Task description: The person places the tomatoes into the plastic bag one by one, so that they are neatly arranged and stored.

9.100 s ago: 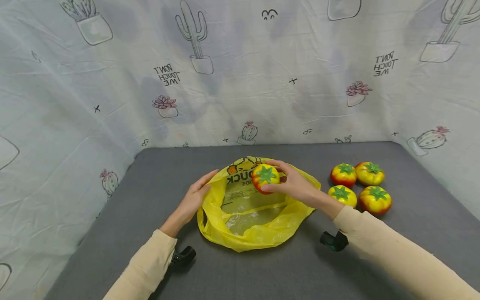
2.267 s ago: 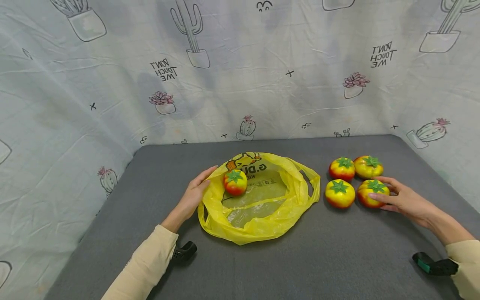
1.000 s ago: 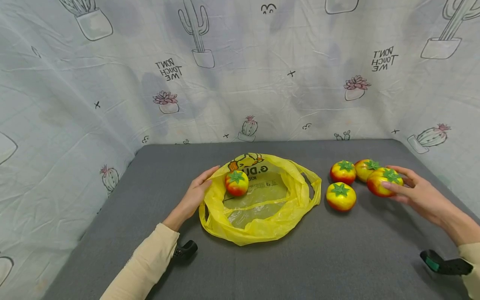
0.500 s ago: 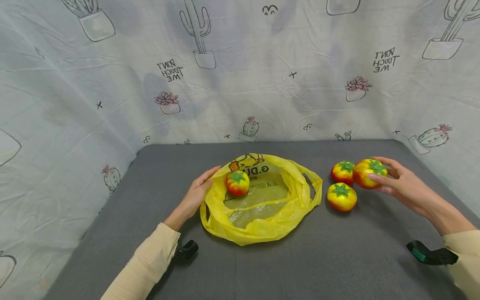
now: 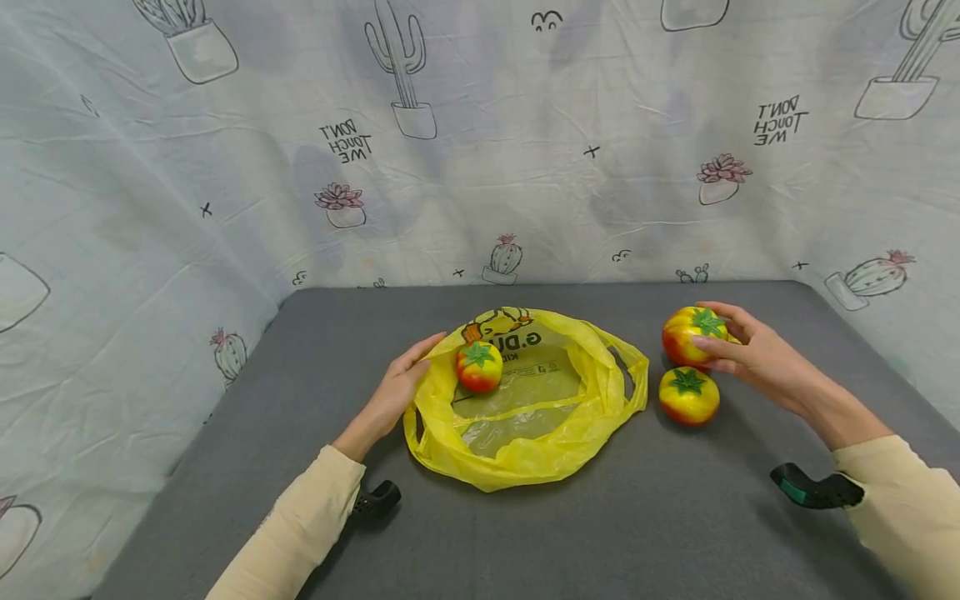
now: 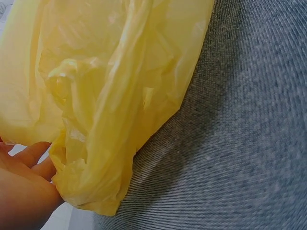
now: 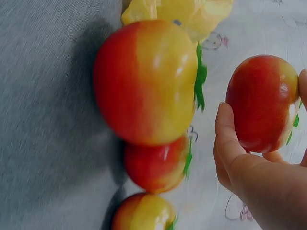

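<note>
My left hand (image 5: pixel 395 389) holds the left rim of an open yellow plastic bag (image 5: pixel 517 467), thumb inside and fingers behind; the left wrist view shows the hand (image 6: pixel 29 182) at the bunched plastic (image 6: pixel 100 143). One red-yellow fruit (image 5: pixel 479 367) with a green leafy top lies inside the bag. My right hand (image 5: pixel 765 362) grips another such fruit (image 5: pixel 684 335) above the others. In the right wrist view that hand (image 7: pixel 259 172) holds the fruit (image 7: pixel 261 103) off the table, beside three resting ones, the nearest (image 7: pixel 144 81) large in view.
A resting fruit (image 5: pixel 689 397) lies just right of the bag; the ones behind it are mostly covered by the held fruit and hand. The grey table (image 5: pixel 540 542) ends at a pale cactus-print curtain (image 5: pixel 465 192). Black devices sit at both wrists.
The right hand has lifted a fruit from the front right of the group and carried it left over the others. Earlier, it placed one fruit in the bag. The left hand has stayed at the rim.
</note>
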Demonstrator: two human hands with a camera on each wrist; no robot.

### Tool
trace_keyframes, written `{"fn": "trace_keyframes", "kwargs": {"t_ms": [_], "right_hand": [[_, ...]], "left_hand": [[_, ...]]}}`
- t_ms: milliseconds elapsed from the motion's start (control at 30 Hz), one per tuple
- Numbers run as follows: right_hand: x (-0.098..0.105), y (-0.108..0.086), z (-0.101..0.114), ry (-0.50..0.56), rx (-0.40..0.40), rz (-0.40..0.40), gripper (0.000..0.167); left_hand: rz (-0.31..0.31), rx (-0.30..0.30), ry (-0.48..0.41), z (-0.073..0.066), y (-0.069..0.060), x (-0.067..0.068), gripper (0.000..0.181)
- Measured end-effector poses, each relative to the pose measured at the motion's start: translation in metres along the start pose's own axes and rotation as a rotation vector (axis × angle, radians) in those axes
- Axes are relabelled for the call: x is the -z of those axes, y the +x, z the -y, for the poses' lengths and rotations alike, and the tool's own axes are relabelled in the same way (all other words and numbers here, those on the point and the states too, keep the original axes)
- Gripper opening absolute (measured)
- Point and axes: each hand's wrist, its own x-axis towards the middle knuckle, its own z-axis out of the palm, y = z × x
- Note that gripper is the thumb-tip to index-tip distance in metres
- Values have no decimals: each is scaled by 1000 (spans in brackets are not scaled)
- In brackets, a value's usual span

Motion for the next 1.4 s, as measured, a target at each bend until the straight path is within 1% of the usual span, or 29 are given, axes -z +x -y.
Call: {"fn": "trace_keyframes", "kwargs": {"t_ms": [233,467,667,1000,1133,1400], "right_hand": [[-17,9,11,40,15,46,74],[-30,14,21,32,23,73,75],[-44,19,25,45,36,103,75],[-65,31,30,79,67,142,72],[-71,34,31,67,82,155,72],[-84,39,33,70,94,194,71]], "left_hand": [[2,4,13,0,0,0,45],[-2,8,26,0,0,-1,45],[-6,16,13,0,-2,-1,45],[-14,6,10,-2,-3,-2,45],[-14,10,10,-3,-4,-3,45],[-20,5,40,-5,-4,-3,45]]}}
